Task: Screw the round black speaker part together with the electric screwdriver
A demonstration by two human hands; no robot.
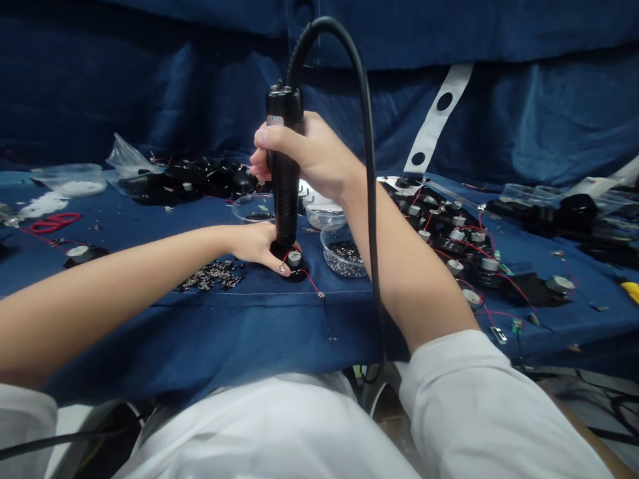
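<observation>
My right hand [304, 156] is wrapped around a black electric screwdriver [284, 166], holding it upright. Its lower end rests on a round black part [294, 266] with a grey centre and red wires. My left hand [254, 245] holds that part down on the blue cloth-covered table [200, 319], fingers around its edge. The screwdriver's tip is hidden by the hand and the part. A thick black cable [367, 153] arcs up from the screwdriver and hangs down past my right forearm.
Clear bowls of small dark screws [343, 253] stand just right of my hands, and loose screws [212, 274] lie to the left. Rows of similar wired black parts [449, 233] cover the right side. Red scissors [54, 223] lie far left. Blue fabric hangs behind.
</observation>
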